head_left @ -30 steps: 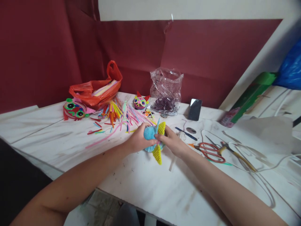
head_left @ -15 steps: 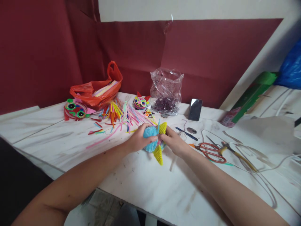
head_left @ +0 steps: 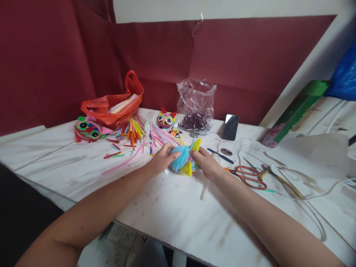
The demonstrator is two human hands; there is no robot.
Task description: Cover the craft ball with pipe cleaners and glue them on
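A round craft figure [head_left: 180,160], wound from light-blue fuzzy strips that look like pipe cleaners, is low over the table between my hands. Two yellow pointed ear-like pieces [head_left: 196,145] stick out of its right part, and a thin blue strip end stands beside the upper one. My left hand [head_left: 161,160] grips the blue side, its thumb on top and its fingers round the far edge. From the right, my right hand [head_left: 206,163] holds the figure near the yellow pieces. Its fingertips are partly hidden, and so is the figure's underside.
Loose pipe cleaners [head_left: 155,134] lie behind my hands, near a red bag [head_left: 107,105] and two finished-looking figures [head_left: 90,129]. A clear bag [head_left: 196,107] and a phone [head_left: 230,127] stand at the back. Right are a blue tool [head_left: 221,156], red-handled scissors [head_left: 249,178], pliers [head_left: 283,181] and cords.
The figure has tilted, so the lower yellow piece points less far down and the upper one has shifted up and right. My left hand has moved slightly left, my right hand slightly right.
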